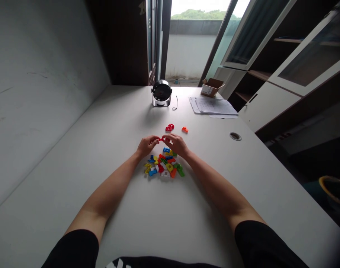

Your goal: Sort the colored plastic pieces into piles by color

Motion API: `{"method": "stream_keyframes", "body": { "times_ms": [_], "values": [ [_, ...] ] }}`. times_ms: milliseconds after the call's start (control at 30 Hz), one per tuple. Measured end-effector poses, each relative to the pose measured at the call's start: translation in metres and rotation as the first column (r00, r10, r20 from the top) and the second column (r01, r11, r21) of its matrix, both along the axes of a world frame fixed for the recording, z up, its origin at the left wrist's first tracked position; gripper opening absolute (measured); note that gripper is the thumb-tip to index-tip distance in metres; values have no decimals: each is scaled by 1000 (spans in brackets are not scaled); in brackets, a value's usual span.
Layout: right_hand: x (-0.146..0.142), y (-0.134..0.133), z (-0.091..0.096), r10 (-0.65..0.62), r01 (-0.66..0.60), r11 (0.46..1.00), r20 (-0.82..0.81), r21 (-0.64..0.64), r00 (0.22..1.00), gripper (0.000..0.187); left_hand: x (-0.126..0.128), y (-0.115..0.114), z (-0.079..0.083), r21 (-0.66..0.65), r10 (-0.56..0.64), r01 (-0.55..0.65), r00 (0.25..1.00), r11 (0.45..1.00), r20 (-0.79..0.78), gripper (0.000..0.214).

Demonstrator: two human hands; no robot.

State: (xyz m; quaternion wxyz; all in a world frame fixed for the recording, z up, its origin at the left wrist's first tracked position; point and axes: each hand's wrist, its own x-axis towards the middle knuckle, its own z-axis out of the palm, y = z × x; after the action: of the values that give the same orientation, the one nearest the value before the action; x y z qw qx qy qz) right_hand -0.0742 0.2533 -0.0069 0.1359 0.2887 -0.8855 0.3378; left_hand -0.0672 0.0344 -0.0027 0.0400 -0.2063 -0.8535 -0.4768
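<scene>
My left hand (147, 144) and my right hand (176, 144) meet above the middle of the white table. Between their fingertips is a small red plastic piece (162, 139), pinched from both sides; its exact shape is partly hidden by the fingers. Just beyond the hands lie red plastic pieces (169, 127), and a lone orange piece (185, 130) sits to their right. Nearer to me, between my forearms, spreads a loose pile of plastic pieces (163, 160) in blue, yellow, green, red, orange and white.
A black round fan-like device (161, 91) stands at the back, with a short dark cord (176, 103) beside it. Papers (214, 106) and an open cardboard box (210, 88) occupy the back right. A cable hole (235, 136) is set into the table (108, 111). A wall borders the left.
</scene>
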Motion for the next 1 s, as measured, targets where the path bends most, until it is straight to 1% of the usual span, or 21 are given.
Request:
{"method": "stream_keyframes", "body": {
  "times_ms": [100,167,233,333,400,467,533,633,700,800,933,1000],
  "values": [
    [0,-2,-1,-26,27,999,47,-26,999,26,1,1,0,53,-7,6,1000,999,18,34],
    [0,-4,-2,-30,36,996,71,-77,997,24,2,2,-1,74,-9,9,1000,997,-5,33],
    [-2,-5,-3,-3,22,987,120,-157,993,23,3,3,-2,76,1,3,999,997,-52,30],
    [-5,-6,-5,78,-5,961,254,-275,964,26,4,5,-4,54,27,-20,992,998,-121,26],
    [-5,-5,-6,108,5,946,330,-323,938,29,5,6,-4,35,23,-19,991,999,-130,25],
    [-5,-5,-6,119,20,938,377,-346,919,32,6,6,-4,25,13,-10,993,1000,-113,24],
    [-4,-5,-5,120,32,932,390,-362,913,34,6,6,-4,22,13,-11,995,1000,-98,23],
    [-2,-4,-4,124,31,920,363,-391,924,36,5,5,-4,15,42,-41,994,999,-102,24],
    [-2,-4,-4,139,1,923,336,-385,932,40,4,4,-4,9,63,-63,992,998,-107,26],
    [-3,-3,-5,130,-26,946,305,-323,943,43,3,3,-4,-8,75,-76,992,997,-101,28],
    [-5,-1,-8,52,11,972,263,-233,963,36,2,4,-3,-29,76,-78,994,997,-72,32],
    [-7,1,-10,-34,73,983,223,-168,974,33,2,4,-2,-30,70,-72,996,997,-49,37]
  ]
}}
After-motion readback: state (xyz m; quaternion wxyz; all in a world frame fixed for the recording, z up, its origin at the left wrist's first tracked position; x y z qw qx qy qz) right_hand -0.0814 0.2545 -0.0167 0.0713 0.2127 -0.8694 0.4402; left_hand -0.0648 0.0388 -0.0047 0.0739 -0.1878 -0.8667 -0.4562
